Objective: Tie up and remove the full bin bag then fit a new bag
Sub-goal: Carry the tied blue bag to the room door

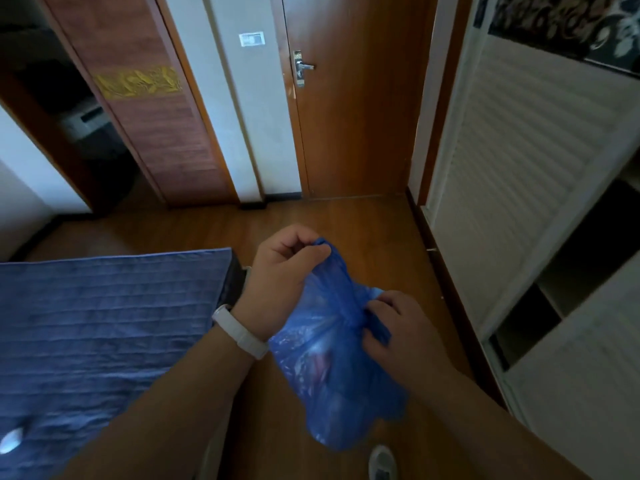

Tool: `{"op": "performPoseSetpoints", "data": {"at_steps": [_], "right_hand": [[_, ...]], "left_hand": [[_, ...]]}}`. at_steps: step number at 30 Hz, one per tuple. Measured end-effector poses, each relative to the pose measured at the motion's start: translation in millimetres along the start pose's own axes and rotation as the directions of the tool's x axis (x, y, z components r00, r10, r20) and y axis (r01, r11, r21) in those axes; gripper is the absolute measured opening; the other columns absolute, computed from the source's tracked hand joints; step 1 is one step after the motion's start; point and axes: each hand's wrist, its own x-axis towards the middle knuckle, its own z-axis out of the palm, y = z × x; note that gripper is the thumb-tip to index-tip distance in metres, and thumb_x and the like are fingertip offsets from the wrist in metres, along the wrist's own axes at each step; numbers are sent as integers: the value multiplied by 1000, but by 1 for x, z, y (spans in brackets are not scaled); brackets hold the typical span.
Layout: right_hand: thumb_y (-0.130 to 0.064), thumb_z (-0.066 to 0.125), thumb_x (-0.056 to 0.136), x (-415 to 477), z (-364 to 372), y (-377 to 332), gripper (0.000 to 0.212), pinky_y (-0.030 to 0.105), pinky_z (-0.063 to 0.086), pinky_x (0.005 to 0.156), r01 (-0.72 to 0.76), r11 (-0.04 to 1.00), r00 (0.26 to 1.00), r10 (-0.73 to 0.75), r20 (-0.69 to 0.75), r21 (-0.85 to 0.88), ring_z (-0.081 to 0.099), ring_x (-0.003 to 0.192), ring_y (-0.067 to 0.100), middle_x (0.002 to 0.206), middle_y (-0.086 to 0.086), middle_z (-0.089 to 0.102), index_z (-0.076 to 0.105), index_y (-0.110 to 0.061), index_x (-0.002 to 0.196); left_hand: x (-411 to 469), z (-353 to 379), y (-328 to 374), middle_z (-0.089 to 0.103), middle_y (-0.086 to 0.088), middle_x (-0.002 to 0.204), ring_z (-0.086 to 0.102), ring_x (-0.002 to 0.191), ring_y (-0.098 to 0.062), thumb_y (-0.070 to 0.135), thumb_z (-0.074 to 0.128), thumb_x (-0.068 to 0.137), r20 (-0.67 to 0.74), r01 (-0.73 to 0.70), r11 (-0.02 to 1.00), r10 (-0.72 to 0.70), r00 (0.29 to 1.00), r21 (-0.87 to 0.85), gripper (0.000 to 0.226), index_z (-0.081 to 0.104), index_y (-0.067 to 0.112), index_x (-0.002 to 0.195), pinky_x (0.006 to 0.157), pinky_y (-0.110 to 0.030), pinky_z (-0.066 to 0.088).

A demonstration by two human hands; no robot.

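A: Head view, centre of the frame: what is being held?

B: A full blue bin bag point(332, 368), translucent, hanging in the air above the wooden floor point(349, 220). The left hand point(280, 271) is clenched on a strip of the bag's top edge, pulled up towards mid-frame. The right hand point(394, 327) pinches another strip at the gathered neck, just right of centre.

A: Anything on the wrists?

B: A white band point(240, 332) on the left wrist.

A: Any writing to read?

B: None legible. The white wall plate point(251, 39) at upper centre is too blurred, and the yellow patterned strip point(138, 82) on the wardrobe door at upper left shows ornament only.

A: And around the bag?

B: A bed with a blue quilted cover point(104, 323) fills the lower left. A closed brown door point(353, 98) with a metal handle point(302, 66) stands at top centre, and white louvred doors point(519, 161) run down the right. A shoe point(382, 462) shows at the bottom edge, below the bag.
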Motion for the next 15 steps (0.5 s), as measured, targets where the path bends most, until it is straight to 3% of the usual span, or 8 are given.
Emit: {"op": "performPoseSetpoints", "data": {"at_steps": [4,8,15], "right_hand": [[-41,59,81,76,3,41,29,20,43,78,30,999,999,-30,24,11,50,97,9,107,-4,55,59,-24,105],[-30,68,78,144,8,68,29,32,50,75,69,997,997,-71,44,37,55,94,19,105,4,58,65,-15,102],[-33,67,81,225,45,95,29,21,45,77,53,999,995,-54,79,6,49,98,10,109,-2,56,62,-19,106]], "left_hand": [[82,1,-12,64,14,63,58,56,2,-5,56,86,-29,-26,999,27,999,18,43,66,32,66,55,-12,46],[140,-6,-28,62,13,62,55,56,2,-4,57,85,-60,-21,1000,22,998,16,41,64,31,65,55,-12,44],[217,-48,-64,63,12,65,58,59,0,-4,57,86,-85,-25,1000,23,996,-19,41,65,31,67,57,-14,46]]}}
